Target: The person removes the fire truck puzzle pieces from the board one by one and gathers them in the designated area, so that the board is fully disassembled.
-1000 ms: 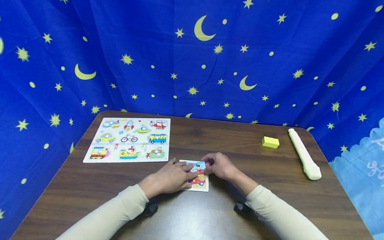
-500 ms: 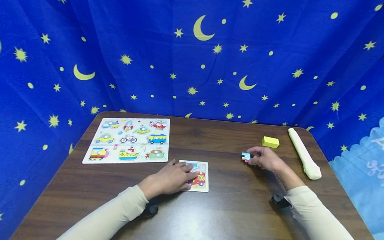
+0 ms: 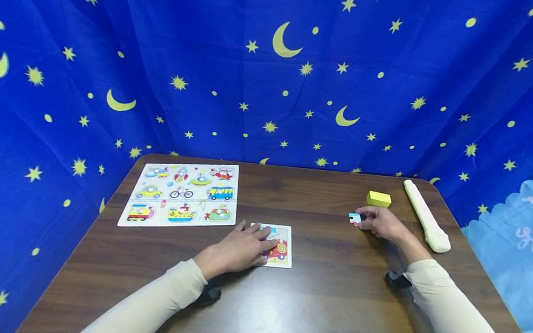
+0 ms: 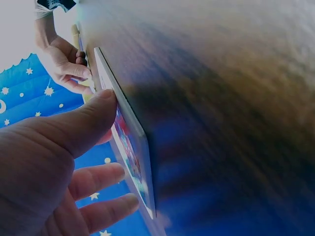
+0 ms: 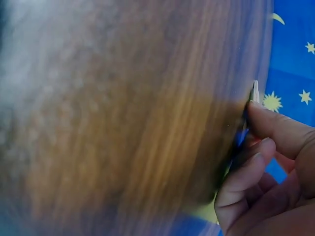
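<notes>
Pinching the small puzzle piece (image 3: pixel 354 219) by its edge: right hand (image 3: pixel 380 223), right of frame centre, above or on the desk (image 3: pixel 313 288), can't tell which. Left hand (image 3: pixel 239 248): fingers spread, resting on the small puzzle board (image 3: pixel 284 234), below centre. Hands well apart. I judge the piece light, thin, stiff, maybe slick on its printed face; I'd take opposite edges and spare the corners. Board looks flat and rigid, probably slides easily; I'd press its rim. Further out: yellow block (image 3: pixel 378 199) and pale club (image 3: pixel 426 215) at right, big picture board (image 3: pixel 187 183) at left.
</notes>
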Motion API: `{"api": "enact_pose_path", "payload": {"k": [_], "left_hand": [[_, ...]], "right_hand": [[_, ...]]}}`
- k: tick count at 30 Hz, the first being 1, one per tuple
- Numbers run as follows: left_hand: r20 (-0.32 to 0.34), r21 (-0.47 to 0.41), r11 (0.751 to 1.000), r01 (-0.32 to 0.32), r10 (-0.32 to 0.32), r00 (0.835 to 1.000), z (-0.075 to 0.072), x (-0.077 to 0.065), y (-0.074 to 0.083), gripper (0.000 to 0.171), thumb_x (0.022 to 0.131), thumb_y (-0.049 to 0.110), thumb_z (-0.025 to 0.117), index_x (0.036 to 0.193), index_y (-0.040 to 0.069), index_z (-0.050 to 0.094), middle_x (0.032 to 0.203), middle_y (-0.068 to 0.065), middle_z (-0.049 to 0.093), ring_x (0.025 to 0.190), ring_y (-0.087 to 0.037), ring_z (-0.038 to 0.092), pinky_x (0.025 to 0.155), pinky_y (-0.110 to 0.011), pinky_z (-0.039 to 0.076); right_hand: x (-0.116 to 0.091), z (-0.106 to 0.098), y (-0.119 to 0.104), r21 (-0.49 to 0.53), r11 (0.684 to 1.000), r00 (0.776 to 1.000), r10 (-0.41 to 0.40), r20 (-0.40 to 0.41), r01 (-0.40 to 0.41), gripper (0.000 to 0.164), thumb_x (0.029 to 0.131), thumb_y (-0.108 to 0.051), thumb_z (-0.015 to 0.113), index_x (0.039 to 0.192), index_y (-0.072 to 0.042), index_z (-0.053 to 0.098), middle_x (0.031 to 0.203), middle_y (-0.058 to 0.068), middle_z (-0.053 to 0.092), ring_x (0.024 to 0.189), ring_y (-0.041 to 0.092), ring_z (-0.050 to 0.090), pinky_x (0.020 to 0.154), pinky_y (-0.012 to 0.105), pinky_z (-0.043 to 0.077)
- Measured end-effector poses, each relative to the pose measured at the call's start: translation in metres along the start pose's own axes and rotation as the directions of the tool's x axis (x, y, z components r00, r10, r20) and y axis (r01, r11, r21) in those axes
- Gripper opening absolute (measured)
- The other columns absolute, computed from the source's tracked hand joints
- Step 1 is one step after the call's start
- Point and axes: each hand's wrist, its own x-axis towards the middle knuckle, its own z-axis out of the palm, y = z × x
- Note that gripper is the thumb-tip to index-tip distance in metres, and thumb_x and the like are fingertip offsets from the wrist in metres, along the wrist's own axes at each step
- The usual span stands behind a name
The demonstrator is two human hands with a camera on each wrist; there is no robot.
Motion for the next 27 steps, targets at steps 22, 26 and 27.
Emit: {"api": "enact_pose_path", "payload": {"k": [22, 26, 27], "left_hand": [[-0.023, -0.09, 0.994, 0.06, -0.062, 0.998, -0.002, 0.002, -0.01, 0.053, 0.1, 0.046, 0.061, 0.148, 0.026, 0.056, 0.16, -0.011, 0.042, 0.146, -0.039, 0.039, 0.113, -0.069, 0.032], [-0.023, -0.088, 0.995, 0.055, -0.058, 0.998, -0.001, 0.003, -0.008, 0.053, 0.1, 0.047, 0.062, 0.148, 0.025, 0.056, 0.16, -0.01, 0.042, 0.146, -0.039, 0.04, 0.112, -0.069, 0.032], [-0.021, -0.086, 0.995, 0.054, -0.056, 0.998, -0.001, 0.003, -0.007, 0.053, 0.1, 0.047, 0.061, 0.148, 0.026, 0.056, 0.16, -0.009, 0.042, 0.146, -0.039, 0.04, 0.113, -0.069, 0.032]], "right_hand": [[-0.013, 0.113, -0.097, -0.013, 0.984, 0.95, -0.167, 0.265, 0.177, 0.038, 0.091, -0.011, 0.074, 0.126, 0.003, 0.065, 0.079, 0.0, 0.056, 0.063, 0.013, 0.051, 0.049, 0.024, 0.041], [-0.015, 0.133, -0.108, -0.038, 0.983, 0.943, -0.163, 0.289, 0.182, 0.033, 0.089, -0.009, 0.075, 0.12, 0.002, 0.067, 0.076, -0.001, 0.057, 0.06, 0.012, 0.05, 0.049, 0.025, 0.041], [-0.016, 0.136, -0.11, -0.053, 0.981, 0.944, -0.164, 0.286, 0.187, 0.031, 0.089, -0.008, 0.076, 0.118, 0.001, 0.069, 0.076, -0.001, 0.058, 0.059, 0.011, 0.051, 0.05, 0.025, 0.042]]}}
